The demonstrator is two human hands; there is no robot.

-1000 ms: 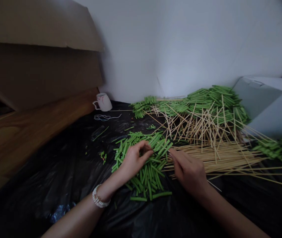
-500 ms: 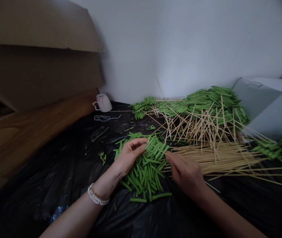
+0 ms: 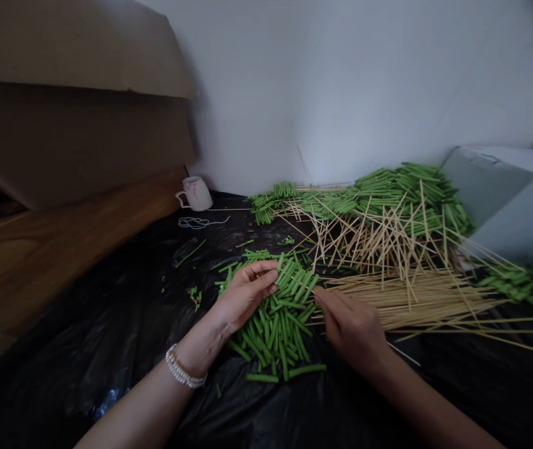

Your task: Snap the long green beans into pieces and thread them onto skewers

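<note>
My left hand, a beaded bracelet on its wrist, pinches a cut green stalk piece at the left end of a row of such pieces. They look like garlic scape or long bean lengths, side by side across a thin skewer. My right hand is closed at the right end of the row, holding the skewer, most of which its fingers hide. Below both hands lies a loose heap of cut green stalk pieces on black plastic sheeting.
Right of the heap lies a bundle of bare skewers. Behind it are piled filled skewers, their sticks pointing toward me. A white mug and a loose string are at the back left. A cardboard box stands left, a pale box right.
The green piece at my left fingertips now stands a little apart from the row's left end. Both hands have stayed in nearly the same place, and the view has shifted slightly.
</note>
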